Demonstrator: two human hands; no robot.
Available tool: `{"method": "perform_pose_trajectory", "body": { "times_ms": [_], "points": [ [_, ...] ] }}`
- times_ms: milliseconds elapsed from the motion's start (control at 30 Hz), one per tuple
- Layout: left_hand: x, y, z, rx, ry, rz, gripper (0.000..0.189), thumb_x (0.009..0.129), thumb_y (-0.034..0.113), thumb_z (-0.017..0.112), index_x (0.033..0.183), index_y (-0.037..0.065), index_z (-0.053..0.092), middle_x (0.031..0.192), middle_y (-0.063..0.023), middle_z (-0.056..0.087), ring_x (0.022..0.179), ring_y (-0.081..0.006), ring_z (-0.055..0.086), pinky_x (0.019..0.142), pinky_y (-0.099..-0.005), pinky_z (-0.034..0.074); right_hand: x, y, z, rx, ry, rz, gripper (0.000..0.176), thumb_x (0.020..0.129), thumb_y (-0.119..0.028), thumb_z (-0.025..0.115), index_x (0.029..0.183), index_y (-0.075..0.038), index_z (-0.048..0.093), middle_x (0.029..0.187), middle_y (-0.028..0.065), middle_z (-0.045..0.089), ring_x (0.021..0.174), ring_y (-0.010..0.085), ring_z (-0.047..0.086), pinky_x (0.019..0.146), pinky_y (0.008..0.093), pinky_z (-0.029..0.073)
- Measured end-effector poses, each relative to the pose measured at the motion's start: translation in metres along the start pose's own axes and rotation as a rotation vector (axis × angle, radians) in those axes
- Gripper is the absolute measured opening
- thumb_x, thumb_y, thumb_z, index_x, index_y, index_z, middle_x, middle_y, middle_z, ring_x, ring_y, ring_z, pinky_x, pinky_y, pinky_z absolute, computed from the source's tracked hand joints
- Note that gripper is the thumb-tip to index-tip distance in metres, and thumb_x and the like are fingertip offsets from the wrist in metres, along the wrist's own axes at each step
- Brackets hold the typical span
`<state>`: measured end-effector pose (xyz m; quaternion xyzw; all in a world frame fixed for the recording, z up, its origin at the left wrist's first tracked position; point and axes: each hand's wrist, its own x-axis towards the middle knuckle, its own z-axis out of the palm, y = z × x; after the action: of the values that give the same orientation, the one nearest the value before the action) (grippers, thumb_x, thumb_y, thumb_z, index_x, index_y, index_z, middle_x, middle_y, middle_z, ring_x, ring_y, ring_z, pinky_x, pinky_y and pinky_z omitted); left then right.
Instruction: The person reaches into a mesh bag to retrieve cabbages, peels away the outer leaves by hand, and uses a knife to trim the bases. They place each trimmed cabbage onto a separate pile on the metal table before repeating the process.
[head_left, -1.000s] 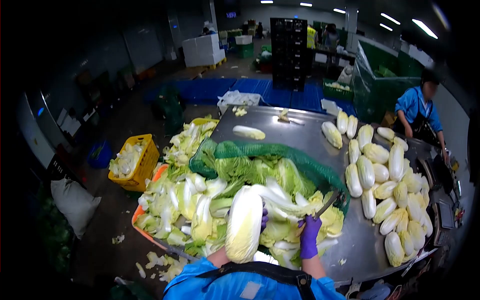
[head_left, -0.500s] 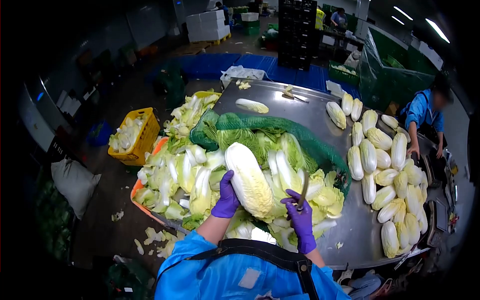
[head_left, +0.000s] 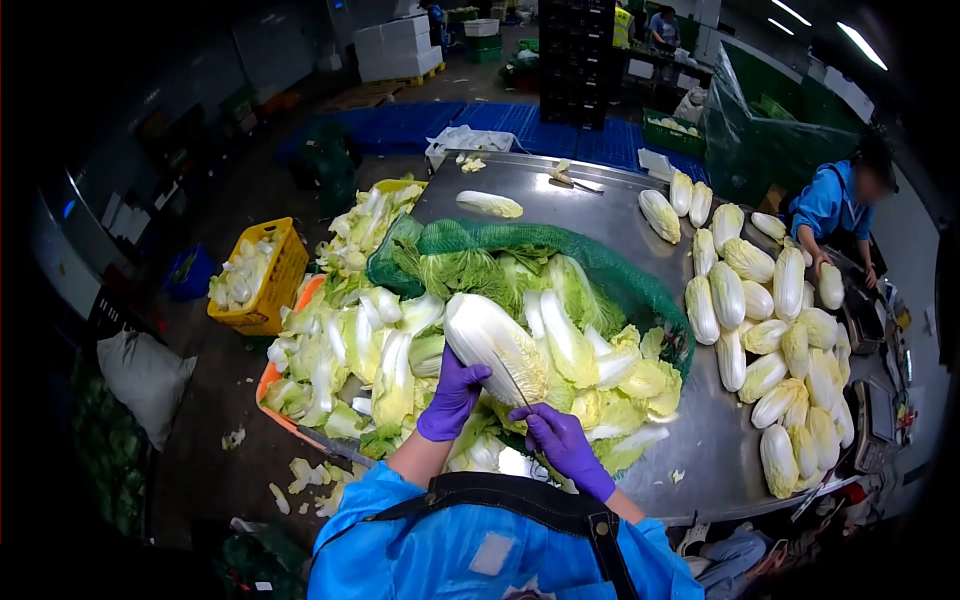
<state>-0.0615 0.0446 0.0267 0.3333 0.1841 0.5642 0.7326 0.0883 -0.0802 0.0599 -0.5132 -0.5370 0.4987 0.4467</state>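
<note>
A large pale napa cabbage (head_left: 492,345) is held up over the leaf pile, with my purple-gloved left hand (head_left: 455,395) wrapped round its lower left side. My right hand (head_left: 568,447), in a purple glove, is closed on a knife (head_left: 517,385) whose thin blade lies against the lower right part of the cabbage. Loose cabbage leaves (head_left: 395,378) are heaped around and under it. Behind it a green mesh bag (head_left: 590,255) lies open with whole green cabbages (head_left: 580,290) in it.
Trimmed cabbages (head_left: 765,340) cover the right of the metal table (head_left: 600,215). Another knife (head_left: 585,184) and one cabbage (head_left: 489,204) lie at its far side. A yellow crate (head_left: 285,275) stands left. At the right edge a co-worker (head_left: 835,205) touches a cabbage.
My right hand has moved left and down, bringing the knife from upright beside the cabbage to against it. The co-worker's hand has a cabbage at it, apart from the pile. The view has shifted slightly.
</note>
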Motion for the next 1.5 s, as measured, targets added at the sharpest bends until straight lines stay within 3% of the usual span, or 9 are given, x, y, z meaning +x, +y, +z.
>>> {"method": "perform_pose_trajectory", "body": {
  "times_ms": [467, 800, 900, 1000, 1167, 1200, 1233, 1333, 1500],
  "points": [
    [-0.005, 0.0, 0.005, 0.157, -0.011, 0.041, 0.096, 0.053, 0.009, 0.082, 0.131, 0.007, 0.027, 0.117, -0.0081, 0.047, 0.109, -0.0229, 0.047, 0.093, -0.0356, 0.04, 0.0, 0.004, 0.0, 0.01, 0.025, -0.025, 0.03, 0.092, -0.031, 0.047, 0.1, -0.004, 0.06, 0.063, 0.0041, 0.056, 0.056, 0.0093, 0.054, 0.056, 0.0235, 0.044],
    [-0.002, 0.002, 0.007, 0.116, 0.007, 0.078, 0.091, 0.056, 0.006, 0.079, 0.131, 0.008, 0.027, 0.117, -0.0083, 0.047, 0.109, -0.0239, 0.047, 0.093, -0.0362, 0.041, -0.001, 0.008, -0.002, -0.068, 0.032, 0.006, 0.028, 0.091, -0.03, 0.048, 0.101, -0.008, 0.06, 0.064, 0.0056, 0.057, 0.059, 0.0105, 0.058, 0.056, 0.0237, 0.045],
    [-0.003, 0.006, 0.007, 0.088, 0.013, 0.059, 0.087, 0.058, 0.007, 0.077, 0.13, 0.006, 0.029, 0.117, -0.0088, 0.047, 0.109, -0.0243, 0.047, 0.094, -0.0362, 0.04, -0.002, 0.014, -0.002, -0.1, 0.046, 0.028, 0.026, 0.09, -0.028, 0.05, 0.102, -0.008, 0.06, 0.068, 0.0063, 0.061, 0.062, 0.0128, 0.061, 0.057, 0.025, 0.046],
    [-0.001, 0.008, 0.009, 0.055, 0.029, 0.041, 0.084, 0.059, 0.008, 0.076, 0.129, 0.005, 0.03, 0.116, -0.0092, 0.047, 0.109, -0.0244, 0.047, 0.094, -0.0363, 0.04, -0.001, 0.026, -0.002, -0.166, 0.102, -0.113, 0.027, 0.092, -0.025, 0.046, 0.104, -0.005, 0.059, 0.059, 0.0035, 0.054, 0.055, 0.0083, 0.051, 0.054, 0.0224, 0.041],
    [0.002, 0.009, 0.012, 0.027, 0.086, 0.02, 0.085, 0.058, 0.009, 0.078, 0.129, 0.004, 0.03, 0.117, -0.0095, 0.047, 0.109, -0.025, 0.048, 0.094, -0.0366, 0.04, -0.005, 0.018, -0.015, -0.148, 0.127, -0.067, 0.026, 0.081, -0.011, 0.062, 0.107, -0.006, 0.06, 0.06, 0.0014, 0.055, 0.055, 0.007, 0.05, 0.054, 0.0207, 0.04],
    [0.003, 0.007, 0.014, 0.028, 0.076, 0.024, 0.085, 0.058, 0.009, 0.078, 0.129, 0.004, 0.03, 0.117, -0.0095, 0.047, 0.109, -0.025, 0.048, 0.094, -0.0366, 0.04, -0.005, 0.007, -0.021, -0.145, 0.099, 0.105, 0.033, 0.075, -0.013, 0.07, 0.106, -0.007, 0.061, 0.083, 0.007, 0.065, 0.08, 0.0171, 0.062, 0.07, 0.026, 0.047],
    [0.002, 0.004, 0.015, 0.102, 0.033, 0.037, 0.087, 0.058, 0.011, 0.079, 0.129, 0.004, 0.03, 0.117, -0.0097, 0.047, 0.108, -0.0247, 0.048, 0.094, -0.0363, 0.041, -0.002, 0.002, -0.021, -0.144, 0.108, 0.094, 0.033, 0.075, -0.013, 0.07, 0.106, -0.007, 0.061, 0.083, 0.007, 0.065, 0.08, 0.0171, 0.062, 0.07, 0.026, 0.047],
    [-0.004, -0.009, 0.018, 0.4, -0.092, 0.092, 0.098, 0.055, 0.018, 0.084, 0.132, 0.005, 0.026, 0.12, -0.0111, 0.044, 0.11, -0.0234, 0.046, 0.094, -0.0352, 0.04, 0.014, -0.006, -0.014, -0.277, 0.444, -0.44, 0.043, 0.072, -0.009, 0.07, 0.112, -0.006, 0.055, 0.105, 0.0121, 0.056, 0.096, 0.023, 0.058, 0.08, 0.0288, 0.047],
    [-0.017, -0.018, 0.045, 0.535, -0.118, 0.116, 0.109, 0.052, 0.022, 0.087, 0.135, 0.007, 0.019, 0.127, -0.0135, 0.036, 0.115, -0.0254, 0.042, 0.095, -0.0373, 0.039, 0.022, -0.002, -0.007, -0.319, 0.581, -0.464, 0.042, 0.073, -0.004, 0.067, 0.113, -0.005, 0.053, 0.105, 0.0129, 0.055, 0.094, 0.0246, 0.059, 0.08, 0.0303, 0.047]
  ]
}}
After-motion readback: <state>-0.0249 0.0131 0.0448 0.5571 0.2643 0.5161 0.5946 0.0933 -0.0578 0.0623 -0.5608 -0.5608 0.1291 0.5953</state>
